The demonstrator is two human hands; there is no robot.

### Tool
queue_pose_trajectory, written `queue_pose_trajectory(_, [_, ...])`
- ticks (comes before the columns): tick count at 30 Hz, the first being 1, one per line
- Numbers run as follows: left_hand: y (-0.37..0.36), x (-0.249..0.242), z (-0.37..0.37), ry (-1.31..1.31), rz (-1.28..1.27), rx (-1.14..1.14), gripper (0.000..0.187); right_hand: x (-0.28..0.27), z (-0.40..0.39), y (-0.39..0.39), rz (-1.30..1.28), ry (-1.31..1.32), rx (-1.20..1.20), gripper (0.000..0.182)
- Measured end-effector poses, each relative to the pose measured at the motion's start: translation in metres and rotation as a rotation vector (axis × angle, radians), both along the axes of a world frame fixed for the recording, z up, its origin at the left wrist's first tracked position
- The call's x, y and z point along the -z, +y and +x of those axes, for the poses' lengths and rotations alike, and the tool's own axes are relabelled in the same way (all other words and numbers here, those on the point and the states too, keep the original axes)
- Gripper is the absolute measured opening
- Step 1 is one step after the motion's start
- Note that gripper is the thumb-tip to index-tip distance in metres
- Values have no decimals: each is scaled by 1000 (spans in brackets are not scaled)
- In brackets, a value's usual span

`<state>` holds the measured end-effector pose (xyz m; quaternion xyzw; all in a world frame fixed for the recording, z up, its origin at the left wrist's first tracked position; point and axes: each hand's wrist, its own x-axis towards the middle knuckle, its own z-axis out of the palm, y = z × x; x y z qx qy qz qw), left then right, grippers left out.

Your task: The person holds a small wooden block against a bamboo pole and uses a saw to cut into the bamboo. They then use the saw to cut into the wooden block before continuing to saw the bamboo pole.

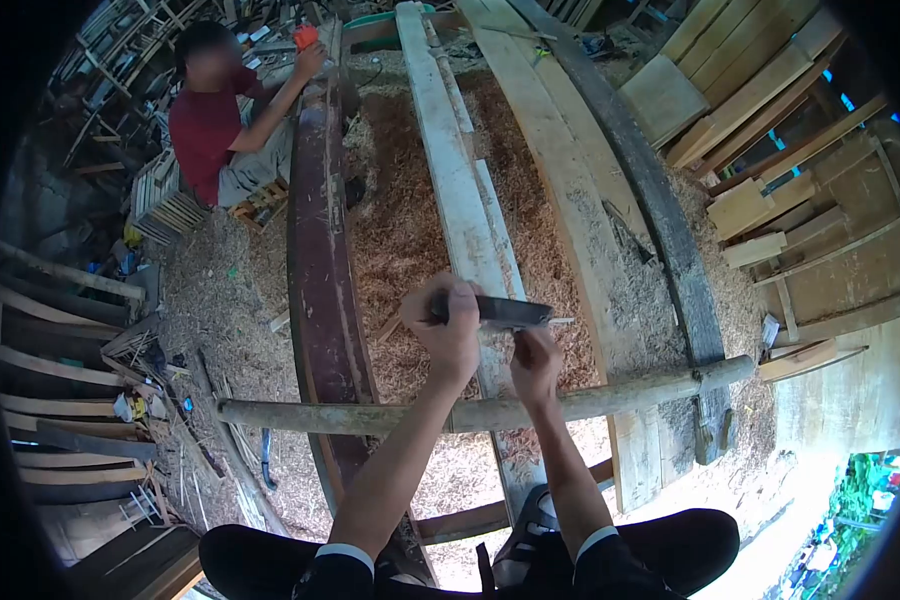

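My left hand (pixel 448 325) is closed around one end of a dark, flat, bar-like tool (pixel 515 311) held crosswise over a whitish plank (pixel 462 200). My right hand (pixel 536 368) is just below the tool's other end, its fingers curled together. A thin pale strip (pixel 562 320) sticks out to the right beside the tool's end. Whether the right hand grips the strip or the tool, I cannot tell. Nearer to me, a long round pole (pixel 610 402) lies across the planks, beneath my wrists.
At the upper left a person in a dark red shirt (pixel 202 130) sits by a dark red beam (pixel 320 250), with an orange object (pixel 306 37) at their hand. Wide boards (pixel 560 140) and a grey beam (pixel 660 210) run along the right. Wood shavings (pixel 395 210) cover the ground.
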<state>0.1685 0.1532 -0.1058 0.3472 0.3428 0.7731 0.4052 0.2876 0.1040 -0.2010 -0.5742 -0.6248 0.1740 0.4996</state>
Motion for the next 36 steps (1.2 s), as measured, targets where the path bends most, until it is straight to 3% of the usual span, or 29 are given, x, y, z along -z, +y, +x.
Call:
queue_pose_trajectory(1, [2, -13, 5, -103, 70, -36, 34, -8, 1, 2, 50, -15, 15, 9])
queue_pose_trajectory(2, [2, 4, 8, -106, 55, -38, 34, 9, 1, -2, 35, -18, 13, 9])
queue_pose_trajectory(4, [3, 46, 11, 89, -181, -1, 32, 55, 0, -2, 18, 93, 73, 10])
queue_pose_trajectory(6, [-1, 38, 14, 143, -137, 61, 32, 56, 4, -3, 23, 65, 65, 10])
queue_pose_trajectory(10, [8, 30, 14, -31, -202, 152, 32, 36, 18, -6, -36, 11, 38, 7])
queue_pose_trajectory(13, [3, 15, 4, 83, -1, 113, 30, 13, 11, -3, -2, 58, 5, 10])
queue_pose_trajectory(15, [9, 37, 3, 89, -73, 127, 30, 7, 9, 1, 23, -33, -10, 13])
queue_pose_trajectory(17, [6, 53, -1, 112, -172, 97, 32, 64, 2, -15, -11, -23, 10, 12])
queue_pose_trajectory(20, [11, 35, -4, 87, -141, 116, 34, 58, -4, -16, -94, -51, 40, 9])
queue_pose_trajectory(22, [8, 32, -1, -4, -228, 93, 32, 54, -1, -2, 9, 51, -30, 9])
queue_pose_trajectory(24, [5, 42, -3, 212, -115, 109, 33, 39, 5, 0, -25, -28, -14, 9])
queue_pose_trajectory(27, [5, 6, 1, 72, -61, 63, 31, 6, 10, -3, -152, -16, -15, 22])
queue_pose_trajectory(29, [9, 15, 0, 18, 4, -15, 29, -7, 13, 7, 131, -112, -1, 10])
queue_pose_trajectory(32, [3, 45, 6, 110, -132, 6, 27, 70, 5, -5, -18, -15, 39, 15])
queue_pose_trajectory(34, [-4, 45, -3, 217, -110, 78, 26, 63, 2, -19, -54, -28, 35, 20])
queue_pose_trajectory(36, [3, 38, 5, 216, -157, 113, 35, 50, 14, -7, -53, -72, -47, 12])
